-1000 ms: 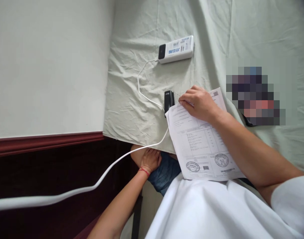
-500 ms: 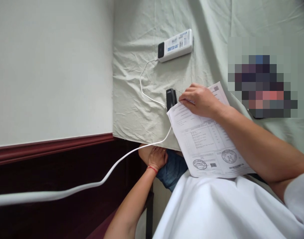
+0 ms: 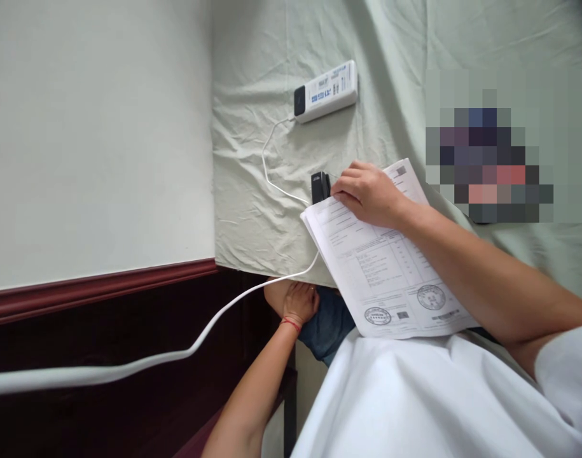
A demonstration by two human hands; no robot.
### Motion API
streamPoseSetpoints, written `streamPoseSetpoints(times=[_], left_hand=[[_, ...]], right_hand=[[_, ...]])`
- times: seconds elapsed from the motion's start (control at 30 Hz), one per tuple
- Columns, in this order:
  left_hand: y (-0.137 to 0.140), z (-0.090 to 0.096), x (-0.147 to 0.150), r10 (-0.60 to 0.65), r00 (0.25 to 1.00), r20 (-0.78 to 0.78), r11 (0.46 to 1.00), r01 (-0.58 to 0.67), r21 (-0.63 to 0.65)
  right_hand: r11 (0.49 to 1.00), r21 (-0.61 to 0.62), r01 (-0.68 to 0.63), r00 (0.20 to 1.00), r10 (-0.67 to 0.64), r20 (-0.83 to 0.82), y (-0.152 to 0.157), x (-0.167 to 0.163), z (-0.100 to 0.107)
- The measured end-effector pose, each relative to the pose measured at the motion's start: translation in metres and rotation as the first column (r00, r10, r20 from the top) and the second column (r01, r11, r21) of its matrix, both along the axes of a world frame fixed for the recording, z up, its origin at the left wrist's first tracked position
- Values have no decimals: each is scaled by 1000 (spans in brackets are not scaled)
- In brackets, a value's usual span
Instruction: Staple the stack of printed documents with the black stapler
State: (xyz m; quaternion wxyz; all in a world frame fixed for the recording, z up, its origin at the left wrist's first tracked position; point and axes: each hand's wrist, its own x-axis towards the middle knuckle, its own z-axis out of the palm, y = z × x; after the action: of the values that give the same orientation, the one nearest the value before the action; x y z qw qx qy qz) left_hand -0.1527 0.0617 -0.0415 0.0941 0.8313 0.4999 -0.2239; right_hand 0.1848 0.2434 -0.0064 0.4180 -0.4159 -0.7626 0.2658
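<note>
A stack of printed papers [image 3: 386,254] with round stamps lies tilted over the front edge of the covered table, its lower end against my white shirt. My right hand [image 3: 367,194] is closed at the stack's upper edge, fingers bent and thumb pressed on the sheets. Just left of those fingertips is a black object like a stapler [image 3: 320,186], partly covered by the papers. My left hand [image 3: 301,302], with a red string at the wrist, rests on my thigh below the table edge. Its fingers are curled together, and nothing shows in them.
A white power bank [image 3: 326,92] lies farther back on the pale green cloth [image 3: 252,76]. Its white cable [image 3: 224,315] passes under the papers, then off to the lower left. A wall [image 3: 95,140] stands at left; a blurred-out patch [image 3: 491,159] lies at right.
The view has shifted slightly, so the table things sit a little farther left. My right hand and the papers look nearer the black object. My left hand stays on the thigh.
</note>
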Motion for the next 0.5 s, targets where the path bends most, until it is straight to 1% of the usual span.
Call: streamPoseSetpoints(times=[0.2,0.37,0.5], left_hand=[[0,-3,-1,-4,1000,-4,1000,4,-4],[0,-2,-2,-1,1000,-2,1000,1,3],[-1,-2,-2,2,1000,0,1000,-2,9]], right_hand=[[998,-18,63,998,-62,33,0,-2,0],[997,-67,50,994,-43,96,-1,-2,0],[995,-83,48,996,-42,75,-2,-1,1]])
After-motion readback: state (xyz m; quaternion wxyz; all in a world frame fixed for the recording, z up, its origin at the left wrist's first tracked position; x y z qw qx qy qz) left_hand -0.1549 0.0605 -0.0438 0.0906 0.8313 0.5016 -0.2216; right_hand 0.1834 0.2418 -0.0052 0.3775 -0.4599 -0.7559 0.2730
